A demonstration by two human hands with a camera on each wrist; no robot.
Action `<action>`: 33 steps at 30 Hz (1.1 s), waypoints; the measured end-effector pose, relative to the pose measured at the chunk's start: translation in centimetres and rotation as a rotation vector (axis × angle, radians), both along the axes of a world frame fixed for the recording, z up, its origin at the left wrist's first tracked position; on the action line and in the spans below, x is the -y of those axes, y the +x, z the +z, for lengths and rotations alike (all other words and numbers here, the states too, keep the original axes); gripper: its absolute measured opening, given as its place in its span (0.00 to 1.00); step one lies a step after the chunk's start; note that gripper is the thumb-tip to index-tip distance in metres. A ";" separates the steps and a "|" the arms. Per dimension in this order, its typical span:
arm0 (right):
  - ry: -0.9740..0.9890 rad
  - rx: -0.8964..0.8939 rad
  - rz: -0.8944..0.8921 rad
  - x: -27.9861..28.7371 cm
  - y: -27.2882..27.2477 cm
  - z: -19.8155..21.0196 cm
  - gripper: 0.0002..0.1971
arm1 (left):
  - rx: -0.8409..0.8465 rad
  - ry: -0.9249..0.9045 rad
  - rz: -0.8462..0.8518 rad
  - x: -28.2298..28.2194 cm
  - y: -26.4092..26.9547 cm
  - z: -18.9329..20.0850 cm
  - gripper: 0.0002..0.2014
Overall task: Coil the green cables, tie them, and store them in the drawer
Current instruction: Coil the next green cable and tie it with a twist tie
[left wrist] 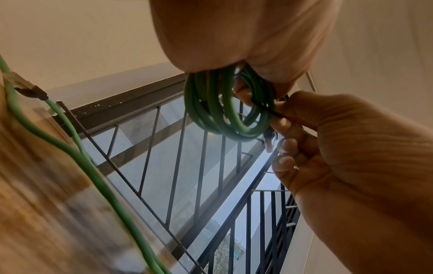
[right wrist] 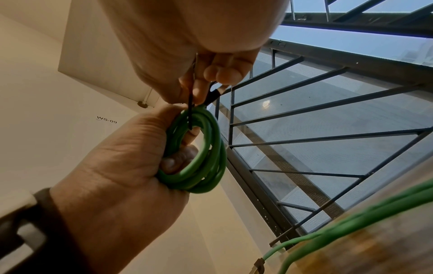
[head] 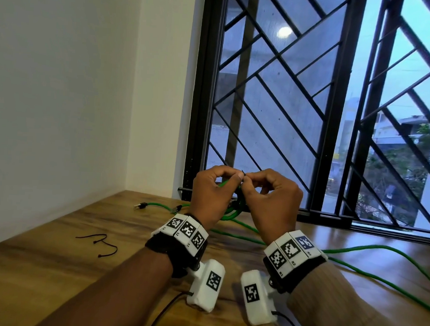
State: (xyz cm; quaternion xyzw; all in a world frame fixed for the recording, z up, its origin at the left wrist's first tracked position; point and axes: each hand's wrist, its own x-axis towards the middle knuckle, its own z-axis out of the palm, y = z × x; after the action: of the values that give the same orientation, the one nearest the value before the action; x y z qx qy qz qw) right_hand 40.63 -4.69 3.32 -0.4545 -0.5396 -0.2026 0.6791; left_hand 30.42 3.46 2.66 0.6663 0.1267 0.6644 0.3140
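Note:
My left hand [head: 213, 190] grips a small coil of green cable [right wrist: 201, 157], held up above the wooden table [head: 49, 265] in front of the window. In the left wrist view the coil [left wrist: 225, 111] hangs from that hand's curled fingers. My right hand [head: 265, 191] pinches a thin black tie [right wrist: 190, 109] that runs across the coil's top. In the head view the two hands meet at the fingertips and hide most of the coil [head: 231, 212]. No drawer is in view.
More green cable [head: 370, 250] lies loose across the table to the right, and another length with connectors [head: 155, 205] lies behind my left wrist. Spare black ties [head: 101, 244] lie on the table at the left. A barred window [head: 314, 106] stands right behind the hands.

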 end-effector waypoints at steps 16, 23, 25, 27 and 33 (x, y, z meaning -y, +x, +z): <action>-0.006 -0.006 -0.012 -0.1 -0.1 0.1 0.07 | 0.021 -0.015 0.016 0.0 0.2 -0.1 0.05; -0.004 -0.004 -0.020 -0.1 -0.2 0.1 0.08 | 0.023 -0.030 0.014 0.0 0.3 -0.1 0.05; -0.005 -0.002 -0.029 -0.1 -0.1 0.0 0.08 | 0.021 -0.036 0.010 0.1 0.3 -0.1 0.05; -0.006 0.001 -0.030 -0.1 -0.1 0.0 0.08 | 0.019 -0.035 0.007 0.2 0.3 0.0 0.05; -0.015 0.005 -0.026 -0.2 -0.1 0.0 0.06 | -0.004 -0.011 0.002 0.2 0.2 -0.1 0.05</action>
State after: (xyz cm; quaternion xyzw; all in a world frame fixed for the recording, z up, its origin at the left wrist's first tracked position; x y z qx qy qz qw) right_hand 40.57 -4.50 3.30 -0.4660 -0.5367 -0.2085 0.6718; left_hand 30.63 3.22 2.59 0.6659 0.1316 0.6625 0.3168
